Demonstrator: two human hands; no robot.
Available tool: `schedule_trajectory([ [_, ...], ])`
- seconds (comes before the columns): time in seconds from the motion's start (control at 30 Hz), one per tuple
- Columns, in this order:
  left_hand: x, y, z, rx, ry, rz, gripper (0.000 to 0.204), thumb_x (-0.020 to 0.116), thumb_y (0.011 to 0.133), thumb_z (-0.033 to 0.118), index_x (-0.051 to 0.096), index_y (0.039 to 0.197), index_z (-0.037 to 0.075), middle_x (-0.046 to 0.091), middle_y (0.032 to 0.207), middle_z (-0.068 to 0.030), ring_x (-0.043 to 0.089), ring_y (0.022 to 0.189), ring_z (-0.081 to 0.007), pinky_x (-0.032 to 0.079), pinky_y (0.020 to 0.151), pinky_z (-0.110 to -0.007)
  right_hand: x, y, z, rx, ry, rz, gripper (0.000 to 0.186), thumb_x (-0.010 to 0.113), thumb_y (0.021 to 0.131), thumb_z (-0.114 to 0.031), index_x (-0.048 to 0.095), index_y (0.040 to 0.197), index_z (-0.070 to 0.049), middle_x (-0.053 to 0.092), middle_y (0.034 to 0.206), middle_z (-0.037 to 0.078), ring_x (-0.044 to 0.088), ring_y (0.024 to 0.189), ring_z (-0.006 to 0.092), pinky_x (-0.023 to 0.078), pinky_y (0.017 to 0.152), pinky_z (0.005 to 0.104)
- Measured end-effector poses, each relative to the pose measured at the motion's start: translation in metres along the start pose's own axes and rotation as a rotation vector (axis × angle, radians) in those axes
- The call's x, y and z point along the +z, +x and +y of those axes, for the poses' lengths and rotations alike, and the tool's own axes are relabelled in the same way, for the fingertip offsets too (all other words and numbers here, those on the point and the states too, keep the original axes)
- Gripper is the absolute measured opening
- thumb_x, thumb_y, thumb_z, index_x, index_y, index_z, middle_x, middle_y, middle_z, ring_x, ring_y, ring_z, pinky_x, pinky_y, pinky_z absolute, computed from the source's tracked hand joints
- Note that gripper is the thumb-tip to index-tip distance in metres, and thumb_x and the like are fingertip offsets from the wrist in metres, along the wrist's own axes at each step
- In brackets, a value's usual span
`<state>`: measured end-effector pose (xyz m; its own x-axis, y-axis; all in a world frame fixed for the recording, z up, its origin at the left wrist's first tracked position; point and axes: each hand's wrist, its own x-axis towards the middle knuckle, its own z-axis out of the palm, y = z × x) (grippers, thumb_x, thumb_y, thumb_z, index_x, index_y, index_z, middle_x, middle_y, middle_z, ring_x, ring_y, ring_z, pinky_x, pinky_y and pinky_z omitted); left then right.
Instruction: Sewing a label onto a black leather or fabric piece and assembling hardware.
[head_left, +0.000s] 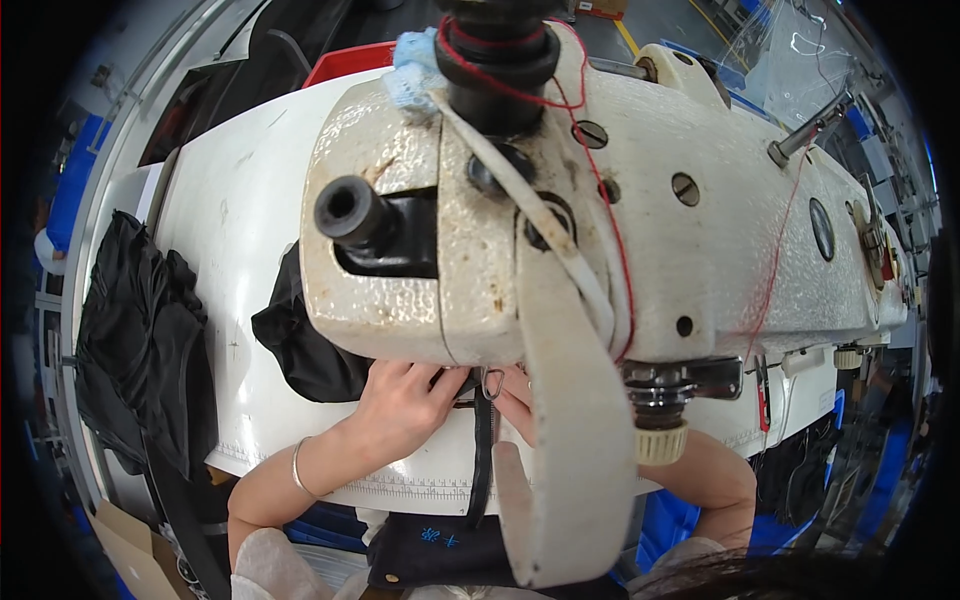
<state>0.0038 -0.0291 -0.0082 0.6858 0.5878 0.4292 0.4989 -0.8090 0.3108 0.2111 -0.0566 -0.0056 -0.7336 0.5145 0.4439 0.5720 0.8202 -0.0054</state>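
Observation:
My left hand [405, 405], a bracelet at its wrist, is closed on black fabric [320, 360] under the white sewing machine head [380, 300], its fingertips partly hidden. A black zipper strip [482, 450] runs from beside those fingers down over the table's front edge. My right hand [515, 400] is beside a small metal loop [493, 383] and the strip, mostly hidden behind a hanging white strap [570, 450], so its grip is unclear. Red thread [625, 310] runs down the machine's body.
A pile of black fabric [140, 340] lies on the left of the white table [230, 200]. A red bin [345, 62] is behind it and a cardboard box [135, 550] at lower left. Red-handled snips [764, 400] lie at right, near a metal knob assembly [670, 390].

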Motion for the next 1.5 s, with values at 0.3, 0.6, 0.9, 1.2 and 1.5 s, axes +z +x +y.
schedule_trajectory([
  [0.3, -0.008, 0.007, 0.011, 0.099, 0.201, 0.060, 0.035, 0.061, 0.057, 0.006, 0.064, 0.091, -0.003, 0.057, 0.091, -0.0103, 0.055, 0.080, -0.0237, 0.048, 0.065, -0.032, -0.016, 0.005, -0.002, 0.001, -0.051, -0.034, 0.010, 0.056, 0.068, -0.010, 0.055, 0.077, -0.007, 0.055, 0.081, 0.003, 0.055, 0.081, 0.0175, 0.047, 0.073, 0.0326],
  [0.6, -0.011, 0.008, -0.010, 0.142, 0.250, -0.076, 0.022, 0.059, 0.060, 0.007, 0.064, 0.081, 0.000, 0.056, 0.081, -0.0074, 0.057, 0.082, -0.0227, 0.048, 0.063, -0.034, 0.023, 0.001, -0.012, 0.429, 0.260, 0.039, 0.010, 0.058, 0.067, -0.009, 0.056, 0.077, -0.006, 0.056, 0.081, 0.001, 0.056, 0.077, 0.0159, 0.049, 0.071, 0.0341],
  [0.9, -0.013, 0.013, -0.021, 0.169, 0.129, -0.127, 0.027, 0.059, 0.060, 0.007, 0.066, 0.086, 0.002, 0.059, 0.086, -0.0092, 0.058, 0.085, -0.0271, 0.048, 0.074, -0.040, 0.010, 0.004, -0.011, 0.271, 0.114, -0.015, 0.024, 0.059, 0.060, -0.008, 0.063, 0.083, -0.012, 0.060, 0.091, 0.003, 0.057, 0.084, 0.0180, 0.049, 0.068, 0.0361],
  [1.2, -0.018, 0.014, -0.020, 0.185, 0.134, -0.126, 0.027, 0.060, 0.063, 0.007, 0.065, 0.090, 0.003, 0.058, 0.092, -0.0121, 0.058, 0.089, -0.0285, 0.048, 0.077, -0.041, -0.002, 0.003, -0.017, 0.211, -0.012, -0.151, 0.040, 0.056, 0.069, -0.012, 0.058, 0.109, -0.012, 0.057, 0.110, 0.001, 0.051, 0.107, 0.0181, 0.043, 0.090, 0.0347],
  [1.5, -0.019, 0.016, -0.017, 0.176, 0.207, -0.098, 0.025, 0.059, 0.063, 0.007, 0.065, 0.087, 0.004, 0.059, 0.092, -0.0130, 0.058, 0.087, -0.0294, 0.048, 0.077, -0.042, -0.013, 0.015, -0.006, 0.155, 0.047, -0.143, 0.038, 0.045, 0.089, -0.009, 0.046, 0.126, -0.005, 0.053, 0.123, 0.006, 0.046, 0.118, 0.0160, 0.035, 0.102, 0.0303],
])
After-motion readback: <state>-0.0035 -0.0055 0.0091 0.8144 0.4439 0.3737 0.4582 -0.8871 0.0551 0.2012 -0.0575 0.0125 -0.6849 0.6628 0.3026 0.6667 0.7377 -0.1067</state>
